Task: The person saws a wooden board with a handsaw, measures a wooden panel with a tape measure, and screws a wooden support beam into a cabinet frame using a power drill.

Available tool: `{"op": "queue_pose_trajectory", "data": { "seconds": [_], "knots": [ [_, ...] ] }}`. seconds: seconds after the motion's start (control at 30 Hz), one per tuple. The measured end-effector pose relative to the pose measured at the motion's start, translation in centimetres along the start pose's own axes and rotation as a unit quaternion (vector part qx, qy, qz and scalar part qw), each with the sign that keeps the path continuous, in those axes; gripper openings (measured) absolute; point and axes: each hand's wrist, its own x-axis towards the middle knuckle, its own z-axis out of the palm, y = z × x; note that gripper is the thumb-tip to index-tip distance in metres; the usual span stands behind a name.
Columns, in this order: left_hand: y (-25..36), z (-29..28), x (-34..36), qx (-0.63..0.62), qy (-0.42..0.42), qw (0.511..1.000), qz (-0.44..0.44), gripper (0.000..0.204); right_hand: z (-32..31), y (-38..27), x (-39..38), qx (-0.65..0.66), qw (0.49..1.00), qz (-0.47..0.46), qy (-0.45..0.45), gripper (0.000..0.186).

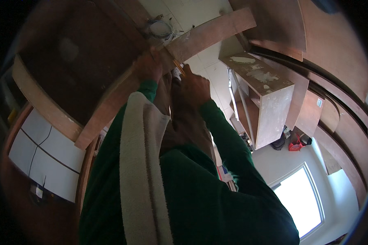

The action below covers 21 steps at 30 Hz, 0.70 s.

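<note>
A long, narrow wooden board (210,34) runs from the upper right toward the lower left, past both hands. My left hand (150,65) is closed over the board where it meets a dark brown panel; its fingertips are dim. My right hand (195,87) is closed around a slim orange-yellow stick that looks like a pencil (177,64). Its tip points up and left, to the board's edge beside my left hand. The large dark panel (90,61) lies left of my hands, with a pale smudge on it.
A coil of grey cable (159,29) lies on the tiled floor beyond the board. To the right stands a wooden cabinet box (270,79) with white patches on top. Large wooden sheets (335,49) fill the right side. A red bag (297,143) sits near a bright window (300,202).
</note>
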Motion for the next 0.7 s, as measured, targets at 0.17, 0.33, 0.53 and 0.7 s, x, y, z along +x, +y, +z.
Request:
{"op": "queue_pose_trajectory", "data": {
  "seconds": [0.17, 0.33, 0.53, 0.7],
  "knots": [
    [0.3, -1.1, -0.6, -0.023, -0.057, 0.998, -0.024, 0.069, -1.4, 2.8, -10.9, -0.035, 0.998, 0.044, -0.026, 0.018],
    [-1.8, -1.2, -1.3, 0.001, -0.039, 0.999, -0.031, 0.068, -9.0, 1.6, -21.3, -0.021, 0.998, 0.038, -0.046, 0.020],
    [-0.5, 0.1, -0.8, 0.009, 0.013, 1.000, 0.017, 0.066, 0.1, 1.3, -2.2, 0.011, 0.998, -0.051, 0.022, 0.033],
    [-0.8, -0.4, -1.1, 0.010, -0.020, 1.000, -0.017, 0.067, -0.7, 1.3, -6.8, 0.026, 0.999, 0.008, -0.028, 0.025]
  ]
}}
